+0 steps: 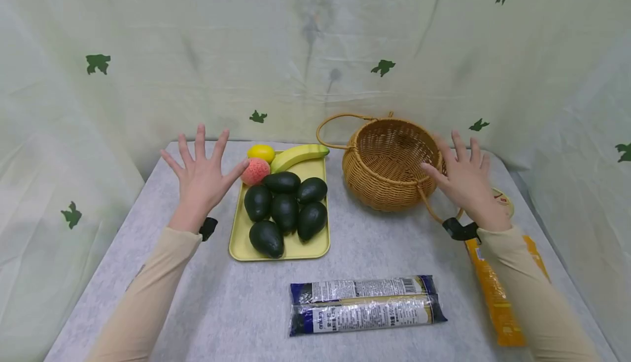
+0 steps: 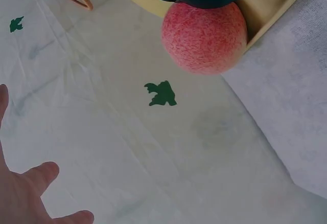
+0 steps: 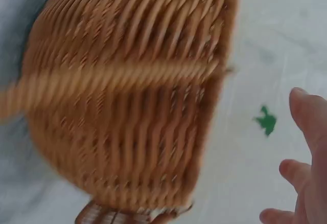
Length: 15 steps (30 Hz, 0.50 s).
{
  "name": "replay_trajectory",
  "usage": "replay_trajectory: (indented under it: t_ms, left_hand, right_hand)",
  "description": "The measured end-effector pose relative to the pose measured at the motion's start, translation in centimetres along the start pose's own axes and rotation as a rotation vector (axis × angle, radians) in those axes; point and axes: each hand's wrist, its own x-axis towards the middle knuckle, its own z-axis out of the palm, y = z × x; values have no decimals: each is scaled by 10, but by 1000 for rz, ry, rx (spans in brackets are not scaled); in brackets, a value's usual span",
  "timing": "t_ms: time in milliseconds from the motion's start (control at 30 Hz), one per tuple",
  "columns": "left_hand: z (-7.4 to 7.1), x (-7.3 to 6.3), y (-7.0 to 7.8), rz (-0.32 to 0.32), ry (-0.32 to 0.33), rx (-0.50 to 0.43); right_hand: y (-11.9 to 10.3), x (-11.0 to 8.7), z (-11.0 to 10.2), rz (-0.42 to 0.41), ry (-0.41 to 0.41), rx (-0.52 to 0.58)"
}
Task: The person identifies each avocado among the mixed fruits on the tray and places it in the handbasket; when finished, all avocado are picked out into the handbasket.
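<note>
Our left hand (image 1: 203,183) and right hand (image 1: 467,185) splay wide, empty.
We judge work unstarted: avocados (image 1: 284,212) on the tray (image 1: 240,244), none in the basket (image 1: 363,188).

A pale greenish-white cloth curtain (image 1: 222,33), softly creased, spans 12 o'clock behind the far edge of the flat desk (image 1: 384,247) with a mottled light-grey surface, which spreads toward 6 o'clock. Matching pale cloth side panels hang at 9 o'clock (image 1: 39,148) and 3 o'clock (image 1: 586,115). Scattered dark-green, bird-like printed shapes (image 1: 98,63) dot the fabric; near 12 o'clock shows a blurred grey dandelion-like print (image 1: 313,9). The light is soft and diffuse.
</note>
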Motion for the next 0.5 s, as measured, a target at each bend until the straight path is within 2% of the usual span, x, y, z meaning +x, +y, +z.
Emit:
replay_trajectory:
  t_ms: [133, 300, 433, 500]
  left_hand:
    - [-6, -6, 2, 31, 19, -27]
    - [-11, -15, 3, 94, 78, -96]
    - [-10, -25, -4, 170, 135, -237]
    - [-8, -32, -9, 201, 130, -324]
  right_hand:
    - [-21, 1, -1, -71, 0, 68]
    - [-50, 1, 8, -238, 8, 296]
    - [-77, 1, 20, -370, -20, 474]
    - [-91, -1, 27, -414, -60, 563]
